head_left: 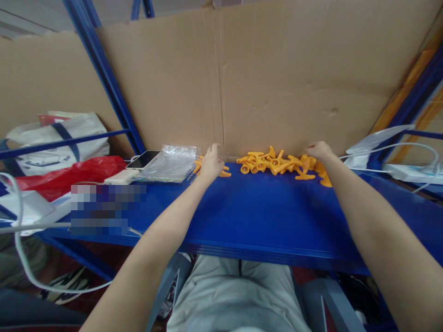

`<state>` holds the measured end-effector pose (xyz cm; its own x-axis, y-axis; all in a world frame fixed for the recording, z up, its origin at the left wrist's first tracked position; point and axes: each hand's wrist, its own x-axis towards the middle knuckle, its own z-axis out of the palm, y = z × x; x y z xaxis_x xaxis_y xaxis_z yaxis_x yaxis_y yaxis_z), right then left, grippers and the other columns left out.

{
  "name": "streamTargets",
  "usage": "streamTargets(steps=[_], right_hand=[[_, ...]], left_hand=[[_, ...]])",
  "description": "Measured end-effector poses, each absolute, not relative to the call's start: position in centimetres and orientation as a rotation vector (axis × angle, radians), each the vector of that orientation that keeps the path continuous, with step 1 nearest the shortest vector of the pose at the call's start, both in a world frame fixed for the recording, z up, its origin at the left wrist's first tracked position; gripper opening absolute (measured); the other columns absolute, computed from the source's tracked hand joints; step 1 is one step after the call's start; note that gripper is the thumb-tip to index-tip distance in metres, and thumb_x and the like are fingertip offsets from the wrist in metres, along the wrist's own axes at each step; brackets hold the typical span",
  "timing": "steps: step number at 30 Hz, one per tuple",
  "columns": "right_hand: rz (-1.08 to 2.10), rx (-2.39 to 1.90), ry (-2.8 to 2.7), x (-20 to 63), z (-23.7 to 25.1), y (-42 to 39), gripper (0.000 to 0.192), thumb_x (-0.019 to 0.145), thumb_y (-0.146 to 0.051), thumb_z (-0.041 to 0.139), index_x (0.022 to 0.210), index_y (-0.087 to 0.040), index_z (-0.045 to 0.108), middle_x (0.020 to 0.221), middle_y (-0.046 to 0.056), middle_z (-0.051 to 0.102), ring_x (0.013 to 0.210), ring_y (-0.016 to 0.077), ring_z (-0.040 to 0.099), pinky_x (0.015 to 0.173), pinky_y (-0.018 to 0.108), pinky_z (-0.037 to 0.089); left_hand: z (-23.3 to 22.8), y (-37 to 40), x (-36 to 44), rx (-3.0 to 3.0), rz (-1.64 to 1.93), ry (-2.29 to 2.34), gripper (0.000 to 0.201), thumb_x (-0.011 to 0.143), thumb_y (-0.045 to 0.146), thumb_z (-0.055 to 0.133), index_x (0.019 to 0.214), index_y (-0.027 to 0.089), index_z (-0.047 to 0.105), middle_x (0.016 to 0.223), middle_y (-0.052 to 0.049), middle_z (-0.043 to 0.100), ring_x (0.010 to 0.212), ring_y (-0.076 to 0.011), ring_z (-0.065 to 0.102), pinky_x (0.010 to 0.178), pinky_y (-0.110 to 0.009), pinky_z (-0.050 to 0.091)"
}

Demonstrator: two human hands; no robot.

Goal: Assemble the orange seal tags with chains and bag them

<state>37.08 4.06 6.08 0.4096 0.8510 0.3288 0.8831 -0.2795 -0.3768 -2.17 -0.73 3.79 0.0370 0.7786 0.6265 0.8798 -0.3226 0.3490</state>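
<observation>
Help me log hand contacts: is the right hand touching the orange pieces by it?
Cannot tell. In the head view, the only one, the right hand overlaps the orange pieces, hiding any contact or gap beneath it.

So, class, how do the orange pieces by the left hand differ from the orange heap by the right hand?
Amount: the small group shows only a few pieces; the heap shows many.
Cover: the left hand hides part of the small group; the right hand leaves most of the heap visible.
Both are orange, on the blue table.
</observation>
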Motion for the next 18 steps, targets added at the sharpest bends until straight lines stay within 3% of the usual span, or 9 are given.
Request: streamTargets(steps=[4, 9, 13, 18], right_hand=[[-0.024, -2.229, -1.559, 36.9, 5.4, 4.7, 0.038, 0.088, -0.016, 0.052, 0.12, -0.01, 0.072, 0.119, 0.018, 0.072, 0.114, 0.0287, 0.067, 0.089, 0.032, 0.052], [0.019, -2.388, -1.688, 36.8, 4.3, 5.7, 0.034, 0.088, -0.019, 0.051, 0.108, -0.006, 0.076, 0.102, 0.022, 0.074, 0.103, 0.0315, 0.07, 0.079, 0.033, 0.053], [-0.068, -2.48, -1.626, 36.9, 3.7, 6.1, 0.038, 0.086, -0.023, 0.053, 0.113, -0.006, 0.074, 0.106, 0.023, 0.073, 0.106, 0.0321, 0.069, 0.08, 0.033, 0.053], [-0.119, -2.489, -1.587, 37.0, 3.5, 6.0, 0.04, 0.081, -0.022, 0.058, 0.117, -0.015, 0.073, 0.116, 0.02, 0.071, 0.113, 0.0347, 0.065, 0.087, 0.041, 0.054]], left_hand=[[3.3, -0.2, -2.0, -2.248, -1.197, -1.791, 0.058, 0.075, 0.001, 0.06, 0.129, 0.017, 0.044, 0.113, -0.011, 0.065, 0.103, -0.0227, 0.066, 0.091, -0.034, 0.051], [2.5, 0.4, -1.9, -2.348, -1.12, -1.855, 0.053, 0.075, 0.005, 0.064, 0.124, 0.018, 0.047, 0.093, -0.005, 0.069, 0.092, -0.0212, 0.068, 0.084, -0.032, 0.053], [2.3, 0.2, -1.6, -2.375, -1.012, -1.834, 0.043, 0.078, 0.007, 0.062, 0.119, 0.017, 0.053, 0.096, -0.007, 0.071, 0.098, -0.0234, 0.069, 0.086, -0.033, 0.052], [2.5, -0.6, -1.2, -2.419, -0.82, -1.832, 0.045, 0.082, 0.009, 0.059, 0.127, 0.016, 0.054, 0.106, -0.011, 0.073, 0.105, -0.0256, 0.069, 0.091, -0.035, 0.053]])
